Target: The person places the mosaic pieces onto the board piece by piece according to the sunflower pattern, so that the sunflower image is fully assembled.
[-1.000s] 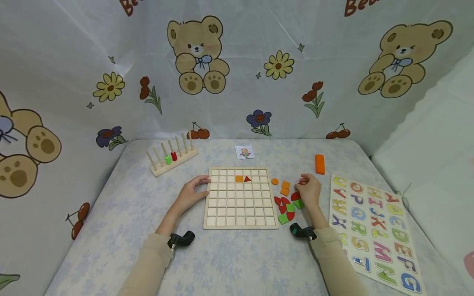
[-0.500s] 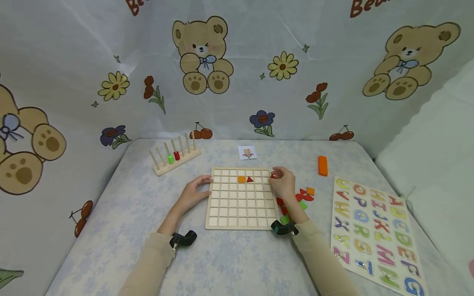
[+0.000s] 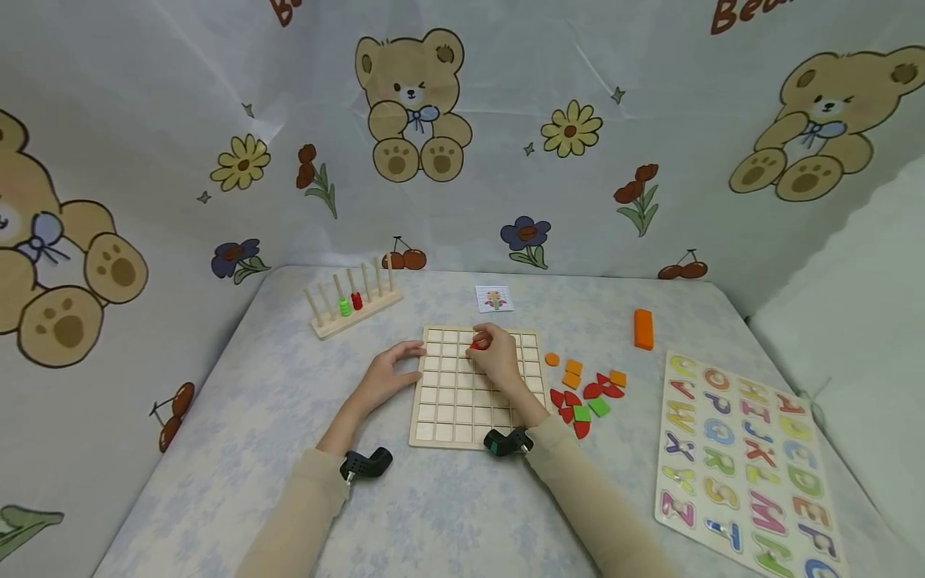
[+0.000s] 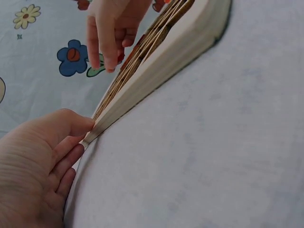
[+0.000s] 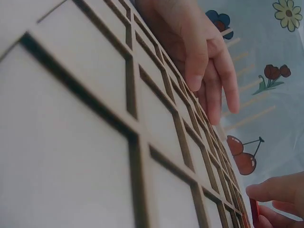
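A wooden grid board [image 3: 445, 413] lies on the table in front of me. My left hand [image 3: 386, 379] touches its left edge with relaxed, mostly straight fingers; the left wrist view shows a fingertip [image 4: 88, 124] right at the corner. Over the upper middle of the grid, my right hand [image 3: 497, 359] pinches a small red tile [image 3: 478, 345] between thumb and fingers. That red tile [image 5: 254, 213] appears edge-on in the right wrist view. The right hand covers the grid squares where an orange square and a red triangle lay in the earlier head frames.
Right of the board lie loose red tiles [image 3: 592, 391], green tiles [image 3: 599, 408], orange squares [image 3: 573, 367] and an orange disc [image 3: 552, 359]. Farther right are an orange block [image 3: 643, 329] and an alphabet board [image 3: 711, 433]. Behind stand a peg rack [image 3: 361, 311] and a picture card [image 3: 495, 299].
My right hand has moved left from the loose tiles to over the grid, carrying the red tile. The left hand keeps its place at the board's edge. The head view has shifted slightly.
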Action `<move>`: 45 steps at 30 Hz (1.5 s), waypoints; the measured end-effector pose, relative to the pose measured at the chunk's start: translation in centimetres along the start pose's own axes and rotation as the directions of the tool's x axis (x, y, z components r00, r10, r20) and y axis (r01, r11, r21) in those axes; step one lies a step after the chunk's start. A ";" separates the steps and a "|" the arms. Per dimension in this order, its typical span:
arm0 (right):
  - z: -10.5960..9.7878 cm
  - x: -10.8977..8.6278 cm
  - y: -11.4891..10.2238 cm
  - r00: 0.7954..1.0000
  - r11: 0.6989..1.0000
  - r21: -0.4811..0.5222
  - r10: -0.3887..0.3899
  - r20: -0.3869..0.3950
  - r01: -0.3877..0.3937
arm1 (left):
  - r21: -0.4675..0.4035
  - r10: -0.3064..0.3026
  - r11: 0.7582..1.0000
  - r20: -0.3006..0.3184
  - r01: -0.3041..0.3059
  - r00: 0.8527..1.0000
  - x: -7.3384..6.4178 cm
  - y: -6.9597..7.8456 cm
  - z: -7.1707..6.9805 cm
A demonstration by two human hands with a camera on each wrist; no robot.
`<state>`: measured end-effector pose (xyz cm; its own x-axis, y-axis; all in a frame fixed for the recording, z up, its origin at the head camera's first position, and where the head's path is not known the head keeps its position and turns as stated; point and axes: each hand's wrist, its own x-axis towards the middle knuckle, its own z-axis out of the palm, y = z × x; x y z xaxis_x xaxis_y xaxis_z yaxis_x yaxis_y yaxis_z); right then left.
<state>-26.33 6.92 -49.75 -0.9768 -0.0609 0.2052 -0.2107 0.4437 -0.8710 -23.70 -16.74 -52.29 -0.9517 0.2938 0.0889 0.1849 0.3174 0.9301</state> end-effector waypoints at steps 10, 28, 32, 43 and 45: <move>1.2 0.3 -0.2 0.999 0.998 -0.049 -0.046 0.014 0.047 | -0.008 -0.010 1.000 -0.004 0.010 1.000 0.0 0.3 0.2; 0.1 -0.3 -0.6 0.999 0.999 -0.033 -0.021 0.035 0.023 | -0.010 -0.001 1.000 -0.011 0.001 1.000 0.0 0.6 0.3; -1.7 -1.0 -0.8 0.999 0.999 -0.004 -0.038 -0.018 0.038 | -0.008 -0.013 1.000 0.005 0.013 1.000 -0.3 1.8 0.2; -9.6 -3.5 2.2 0.984 0.993 -0.109 0.029 -0.178 -0.049 | -0.009 -0.016 1.000 0.002 0.016 1.000 -1.2 4.2 -0.1; -10.8 -3.8 3.0 0.978 0.987 -0.145 0.045 -0.202 -0.075 | -0.013 -0.014 1.000 0.005 0.014 1.000 -1.2 4.1 0.0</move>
<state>-22.79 18.13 -48.28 -0.9574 0.1410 0.2518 -0.1289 0.5717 -0.8103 -21.82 -15.81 -48.53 -0.9530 0.2936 0.0744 0.1686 0.3101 0.9356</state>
